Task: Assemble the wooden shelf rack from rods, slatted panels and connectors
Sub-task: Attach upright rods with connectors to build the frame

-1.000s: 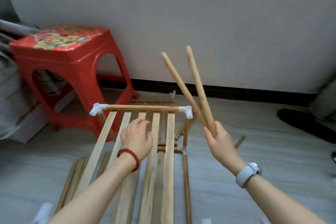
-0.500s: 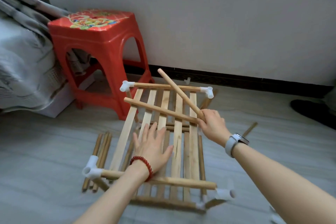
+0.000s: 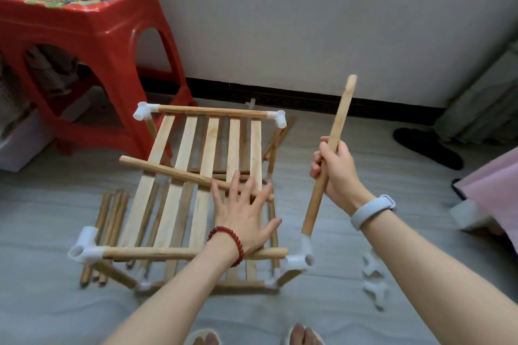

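Note:
The partly built rack stands on the floor, its top slatted panel (image 3: pixel 185 176) framed by rods and white corner connectors (image 3: pixel 84 249). My left hand (image 3: pixel 244 216) lies flat with spread fingers on the panel's near right part, over a loose rod (image 3: pixel 173 172) that lies across the slats. My right hand (image 3: pixel 335 168) grips another wooden rod (image 3: pixel 340 117) near its middle, almost upright. That rod's lower end meets the white connector (image 3: pixel 301 256) at the rack's near right corner.
A red plastic stool (image 3: pixel 84 36) stands at the back left against the wall. Several spare rods (image 3: pixel 109 221) lie on the floor left of the rack. Loose white connectors (image 3: pixel 374 286) lie at the right. A dark slipper (image 3: pixel 426 145) is further right.
My right hand let one rod drop across the slats and swung the other upright, its lower end down at the near right connector. My left hand slid right on the panel.

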### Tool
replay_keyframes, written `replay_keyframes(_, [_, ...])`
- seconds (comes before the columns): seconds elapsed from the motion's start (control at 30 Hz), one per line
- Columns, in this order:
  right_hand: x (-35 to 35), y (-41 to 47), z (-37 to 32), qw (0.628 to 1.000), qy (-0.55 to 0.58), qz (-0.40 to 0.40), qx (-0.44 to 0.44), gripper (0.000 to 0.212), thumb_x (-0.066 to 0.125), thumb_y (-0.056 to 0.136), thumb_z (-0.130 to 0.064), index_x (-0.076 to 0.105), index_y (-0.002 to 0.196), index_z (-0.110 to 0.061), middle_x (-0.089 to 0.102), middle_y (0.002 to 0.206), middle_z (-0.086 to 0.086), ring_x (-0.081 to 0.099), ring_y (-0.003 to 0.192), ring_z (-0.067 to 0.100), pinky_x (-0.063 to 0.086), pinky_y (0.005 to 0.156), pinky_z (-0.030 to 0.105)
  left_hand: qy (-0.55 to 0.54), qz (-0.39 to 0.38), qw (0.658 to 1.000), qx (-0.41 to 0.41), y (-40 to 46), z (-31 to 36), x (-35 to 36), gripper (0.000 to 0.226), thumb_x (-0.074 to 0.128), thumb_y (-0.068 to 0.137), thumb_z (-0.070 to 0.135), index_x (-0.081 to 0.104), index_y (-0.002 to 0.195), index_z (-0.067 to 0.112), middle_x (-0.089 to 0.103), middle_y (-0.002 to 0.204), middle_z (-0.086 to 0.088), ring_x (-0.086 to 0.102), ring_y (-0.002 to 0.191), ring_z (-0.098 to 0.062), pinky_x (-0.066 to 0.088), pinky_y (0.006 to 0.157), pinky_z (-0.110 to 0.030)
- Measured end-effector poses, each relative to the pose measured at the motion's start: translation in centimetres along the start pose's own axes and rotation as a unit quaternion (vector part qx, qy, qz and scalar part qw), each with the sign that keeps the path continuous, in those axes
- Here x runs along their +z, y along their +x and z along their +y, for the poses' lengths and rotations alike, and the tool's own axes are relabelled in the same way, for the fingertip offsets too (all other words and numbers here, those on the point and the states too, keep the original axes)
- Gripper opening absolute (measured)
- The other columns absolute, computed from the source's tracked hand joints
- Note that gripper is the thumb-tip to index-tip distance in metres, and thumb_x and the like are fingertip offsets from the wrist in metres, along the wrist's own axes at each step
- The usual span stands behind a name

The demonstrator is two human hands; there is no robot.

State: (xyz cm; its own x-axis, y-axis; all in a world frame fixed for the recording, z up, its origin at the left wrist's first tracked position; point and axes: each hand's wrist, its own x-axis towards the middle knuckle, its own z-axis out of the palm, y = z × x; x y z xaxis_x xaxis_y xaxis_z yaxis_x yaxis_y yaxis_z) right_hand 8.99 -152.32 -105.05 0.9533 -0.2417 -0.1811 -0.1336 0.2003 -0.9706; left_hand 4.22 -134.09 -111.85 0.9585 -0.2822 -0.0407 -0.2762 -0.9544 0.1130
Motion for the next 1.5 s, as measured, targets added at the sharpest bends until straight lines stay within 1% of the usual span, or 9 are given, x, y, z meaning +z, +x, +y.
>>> replay_keyframes(0.23, [-0.7, 1.2, 1.9, 0.993, 0.081, 0.007, 0.084, 0.010, 0.035, 0.101, -0.017, 0.044, 0.096, -0.020, 0.038, 0.062, 0.000, 0.036, 0.045, 0.010, 0.035, 0.047, 0.023, 0.022, 0.006, 1.000, -0.006, 0.1, 0.3, 1.1, 0.065, 0.034, 0.082, 0.068, 0.005, 0.136, 0.047, -0.003, 0.155, 0.004, -0.024, 0.138, -0.026, -0.033, 0.092, -0.060])
replay_keyframes(0.4, [-0.9, 1.8, 2.6, 0.979, 0.121, -0.022, 0.164, 0.007, 0.037, 0.101, -0.018, 0.045, 0.100, -0.020, 0.039, 0.059, 0.000, 0.038, 0.041, 0.009, 0.038, 0.043, 0.021, -0.040, -0.004, 0.998, -0.046, 0.4, 0.0, 0.6, 0.070, 0.043, 0.083, 0.056, 0.007, 0.142, 0.047, -0.012, 0.155, 0.005, -0.031, 0.136, -0.025, -0.017, 0.100, -0.068])
replay_keyframes(0.5, [-0.7, 1.8, 2.9, 0.979, 0.099, -0.049, 0.169, 0.007, 0.039, 0.100, -0.021, 0.046, 0.104, -0.020, 0.041, 0.057, 0.000, 0.040, 0.042, 0.010, 0.040, 0.043, 0.023, -0.083, -0.001, 0.995, -0.048, 0.0, 0.2, -0.5, 0.069, 0.041, 0.087, 0.056, 0.001, 0.144, 0.047, -0.019, 0.154, 0.007, -0.033, 0.136, -0.025, -0.017, 0.102, -0.064])
replay_keyframes(0.57, [-0.6, 1.6, 3.1, 0.980, 0.074, -0.049, 0.177, 0.009, 0.040, 0.100, -0.025, 0.045, 0.105, -0.018, 0.041, 0.057, -0.001, 0.040, 0.042, 0.010, 0.040, 0.043, 0.023, -0.111, 0.023, 0.994, 0.010, -1.3, -0.1, -1.4, 0.062, 0.038, 0.087, 0.058, 0.015, 0.143, 0.045, -0.007, 0.156, 0.009, -0.024, 0.140, -0.022, -0.017, 0.105, -0.059])
replay_keyframes(0.67, [-0.3, 1.4, 3.2, 0.978, 0.053, -0.019, 0.200, 0.013, 0.039, 0.101, -0.026, 0.045, 0.098, -0.015, 0.039, 0.059, 0.000, 0.038, 0.043, 0.009, 0.039, 0.041, 0.021, -0.101, 0.023, 0.979, 0.173, -4.2, -0.2, -2.3, 0.059, 0.030, 0.081, 0.070, 0.056, 0.119, 0.033, 0.045, 0.138, 0.007, 0.016, 0.142, -0.020, -0.010, 0.111, -0.057])
replay_keyframes(0.83, [0.6, 0.8, 3.5, 0.972, 0.034, 0.000, 0.231, 0.022, 0.038, 0.101, -0.030, 0.047, 0.092, -0.011, 0.039, 0.060, 0.000, 0.036, 0.047, 0.011, 0.038, 0.040, 0.020, 0.018, -0.058, 0.971, 0.231, -5.2, 1.6, -1.8, 0.077, 0.017, 0.075, 0.080, 0.057, 0.111, 0.026, 0.064, 0.104, 0.011, 0.044, 0.118, -0.011, -0.014, 0.112, -0.053])
replay_keyframes(1.07, [0.3, -1.5, 4.6, 0.974, 0.015, -0.028, 0.224, 0.022, 0.039, 0.100, -0.031, 0.046, 0.093, -0.011, 0.040, 0.056, -0.001, 0.038, 0.040, 0.008, 0.037, 0.039, 0.019, -0.004, -0.023, 0.976, 0.217, -4.8, 1.8, -1.3, 0.060, 0.021, 0.082, 0.073, 0.059, 0.085, 0.026, 0.049, 0.071, 0.015, 0.054, 0.090, -0.008, -0.006, 0.114, -0.046])
replay_keyframes(1.33, [0.3, -2.8, 5.7, 0.969, 0.016, -0.073, 0.235, 0.023, 0.036, 0.102, -0.030, 0.044, 0.089, -0.012, 0.037, 0.047, -0.005, 0.033, 0.034, 0.006, 0.030, 0.033, 0.016, -0.013, -0.023, 0.981, 0.192, -4.4, 2.1, -1.6, 0.063, 0.019, 0.076, 0.078, 0.056, 0.076, 0.027, 0.045, 0.065, 0.017, 0.050, 0.088, -0.006, -0.012, 0.111, -0.040])
replay_keyframes(1.5, [-0.5, -3.7, 5.8, 0.966, 0.048, -0.039, 0.250, 0.026, 0.032, 0.103, -0.028, 0.039, 0.082, -0.013, 0.036, 0.044, -0.004, 0.036, 0.034, 0.008, 0.034, 0.035, 0.017, -0.006, -0.021, 0.983, 0.185, -4.5, 1.8, -1.4, 0.057, 0.024, 0.080, 0.073, 0.060, 0.075, 0.029, 0.051, 0.065, 0.017, 0.051, 0.088, -0.005, -0.010, 0.112, -0.040])
